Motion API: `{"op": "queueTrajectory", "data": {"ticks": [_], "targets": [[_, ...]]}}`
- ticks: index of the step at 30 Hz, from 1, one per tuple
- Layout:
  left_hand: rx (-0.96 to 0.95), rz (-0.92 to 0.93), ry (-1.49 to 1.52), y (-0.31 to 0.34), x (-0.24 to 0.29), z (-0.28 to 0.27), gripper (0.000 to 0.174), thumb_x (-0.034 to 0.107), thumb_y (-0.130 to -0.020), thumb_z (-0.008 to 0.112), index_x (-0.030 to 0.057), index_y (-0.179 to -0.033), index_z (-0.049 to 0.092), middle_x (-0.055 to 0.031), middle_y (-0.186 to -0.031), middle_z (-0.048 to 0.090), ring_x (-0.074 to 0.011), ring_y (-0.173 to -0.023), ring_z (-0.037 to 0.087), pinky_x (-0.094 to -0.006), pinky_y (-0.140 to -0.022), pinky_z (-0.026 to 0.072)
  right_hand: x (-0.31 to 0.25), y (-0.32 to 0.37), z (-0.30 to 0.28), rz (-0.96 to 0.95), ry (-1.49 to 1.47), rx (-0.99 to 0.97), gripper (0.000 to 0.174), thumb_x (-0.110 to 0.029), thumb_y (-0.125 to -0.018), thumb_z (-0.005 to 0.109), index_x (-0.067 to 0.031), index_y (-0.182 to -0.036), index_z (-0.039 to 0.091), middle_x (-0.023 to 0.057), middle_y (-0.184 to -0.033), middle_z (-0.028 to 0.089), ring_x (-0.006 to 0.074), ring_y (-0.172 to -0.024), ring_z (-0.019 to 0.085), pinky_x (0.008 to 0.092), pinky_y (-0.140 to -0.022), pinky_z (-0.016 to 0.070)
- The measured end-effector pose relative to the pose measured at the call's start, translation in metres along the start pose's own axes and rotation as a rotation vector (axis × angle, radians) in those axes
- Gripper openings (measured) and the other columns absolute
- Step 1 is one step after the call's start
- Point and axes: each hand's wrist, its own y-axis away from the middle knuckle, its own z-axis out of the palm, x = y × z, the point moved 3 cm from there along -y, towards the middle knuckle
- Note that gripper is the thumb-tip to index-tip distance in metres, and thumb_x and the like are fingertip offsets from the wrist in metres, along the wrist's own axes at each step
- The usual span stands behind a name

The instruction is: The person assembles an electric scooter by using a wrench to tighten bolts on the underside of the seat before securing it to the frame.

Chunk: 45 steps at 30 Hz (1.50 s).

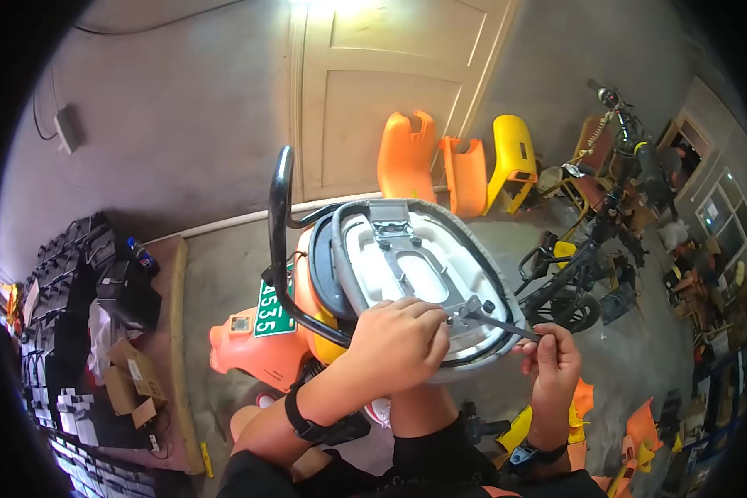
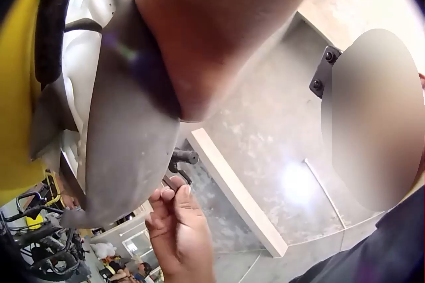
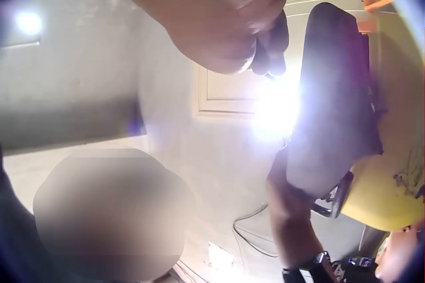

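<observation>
An upturned scooter seat (image 1: 452,220) shows its white underside and metal bracket in the head view. My left hand (image 1: 402,340) lies over the near edge of this underside, fingers bent down beside the bracket. Its fingertips are hidden, so I cannot tell whether they grip anything. My right hand (image 1: 549,361) pinches the outer end of a flat dark wrench (image 1: 506,325) between thumb and fingers. The wrench's other end meets the bracket near a dark bolt. The left wrist view shows the right hand (image 2: 179,230) past the seat's grey side (image 2: 129,124).
A black grab bar (image 1: 280,216) rises left of the seat, above a green plate (image 1: 272,307) on the orange scooter body (image 1: 253,353). Orange and yellow panels (image 1: 407,158) lean by the door. A bare scooter frame (image 1: 564,282) stands right; black boxes (image 1: 66,282) line the left.
</observation>
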Motion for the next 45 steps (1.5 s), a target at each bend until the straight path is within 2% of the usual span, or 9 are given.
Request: {"op": "queueTrajectory", "data": {"ticks": [6, 7, 10, 14, 19, 28, 34, 38, 45], "targets": [[-0.004, 0.005, -0.014, 0.000, 0.002, 0.001, 0.023, 0.017, -0.097, 0.061, 0.0020, -0.106, 0.076, -0.0147, -0.107, 0.078, -0.0322, -0.100, 0.074, -0.0424, -0.089, 0.0573, -0.025, 0.007, 0.018, -0.773, 0.683, -0.232, 0.015, 0.004, -0.094, 0.070, -0.0001, -0.109, 0.069, 0.0129, -0.091, 0.070, 0.0203, -0.075, 0.070, 0.0315, -0.067, 0.0578], [0.011, 0.001, 0.006, -0.001, 0.002, 0.002, 0.023, 0.016, -0.097, 0.061, 0.0030, -0.108, 0.076, -0.0142, -0.106, 0.078, -0.0327, -0.098, 0.074, -0.0430, -0.086, 0.0564, -0.025, 0.008, 0.019, -0.782, 0.677, -0.256, 0.030, 0.010, -0.082, 0.073, -0.0022, -0.109, 0.070, 0.0115, -0.091, 0.069, 0.0227, -0.074, 0.070, 0.0325, -0.064, 0.0578], [-0.034, -0.043, -0.012, -0.003, 0.007, -0.004, 0.024, 0.015, -0.095, 0.061, 0.0042, -0.111, 0.076, -0.0137, -0.103, 0.078, -0.0329, -0.094, 0.073, -0.0432, -0.083, 0.0551, -0.034, 0.007, 0.027, -0.821, 0.747, -0.336, 0.032, 0.012, -0.082, 0.069, -0.0042, -0.109, 0.068, 0.0100, -0.091, 0.068, 0.0240, -0.074, 0.069, 0.0328, -0.062, 0.0554], [-0.044, -0.069, -0.040, -0.004, 0.008, -0.004, 0.028, 0.013, -0.092, 0.062, 0.0061, -0.114, 0.076, -0.0130, -0.102, 0.077, -0.0335, -0.090, 0.072, -0.0430, -0.080, 0.0542, -0.038, 0.010, 0.028, -0.899, 0.751, -0.428, 0.040, 0.002, -0.071, 0.082, -0.0080, -0.109, 0.072, 0.0051, -0.092, 0.069, 0.0238, -0.080, 0.071, 0.0349, -0.066, 0.0596], [-0.066, -0.048, -0.055, -0.003, 0.009, -0.004, 0.028, 0.018, -0.095, 0.062, 0.0119, -0.117, 0.077, -0.0091, -0.105, 0.078, -0.0304, -0.091, 0.073, -0.0421, -0.078, 0.0538, -0.037, 0.009, 0.034, -0.903, 0.739, -0.520, 0.029, -0.020, -0.083, 0.088, -0.0100, -0.106, 0.073, 0.0034, -0.093, 0.071, 0.0256, -0.086, 0.073, 0.0366, -0.069, 0.0611], [-0.101, -0.042, -0.090, 0.002, 0.004, 0.002, 0.028, 0.027, -0.099, 0.058, 0.0158, -0.118, 0.077, -0.0037, -0.113, 0.076, -0.0276, -0.092, 0.074, -0.0420, -0.078, 0.0519, -0.031, 0.007, 0.059, -1.006, 0.694, -0.584, 0.035, -0.037, -0.078, 0.090, -0.0131, -0.101, 0.076, 0.0008, -0.089, 0.070, 0.0229, -0.087, 0.071, 0.0364, -0.074, 0.0599], [-0.070, -0.058, -0.066, 0.001, 0.002, 0.002, 0.025, 0.026, -0.100, 0.060, 0.0097, -0.106, 0.078, -0.0065, -0.102, 0.078, -0.0278, -0.090, 0.074, -0.0411, -0.078, 0.0529, -0.024, 0.010, 0.071, -1.013, 0.670, -0.551, 0.034, -0.043, -0.080, 0.089, -0.0162, -0.097, 0.075, 0.0006, -0.093, 0.061, 0.0243, -0.091, 0.066, 0.0379, -0.078, 0.0522], [0.175, 0.039, -0.111, 0.007, 0.006, 0.002, 0.013, 0.017, -0.094, 0.069, 0.0061, -0.087, 0.071, -0.0091, -0.085, 0.071, -0.0298, -0.074, 0.068, -0.0414, -0.065, 0.0514, -0.010, 0.011, 0.074, -1.005, 0.557, -0.539, 0.031, -0.042, -0.083, 0.087, -0.0165, -0.097, 0.074, 0.0015, -0.097, 0.062, 0.0252, -0.094, 0.067, 0.0403, -0.082, 0.0534], [0.316, 0.138, -0.244, 0.021, 0.035, 0.022, 0.028, 0.018, -0.092, 0.074, 0.0101, -0.072, 0.055, -0.0049, -0.066, 0.053, -0.0241, -0.059, 0.057, -0.0381, -0.055, 0.0453, 0.001, 0.008, 0.072, -0.990, 0.366, -0.543, 0.029, -0.039, -0.089, 0.084, -0.0131, -0.090, 0.071, 0.0012, -0.087, 0.068, 0.0258, -0.088, 0.068, 0.0443, -0.085, 0.0544]]}}
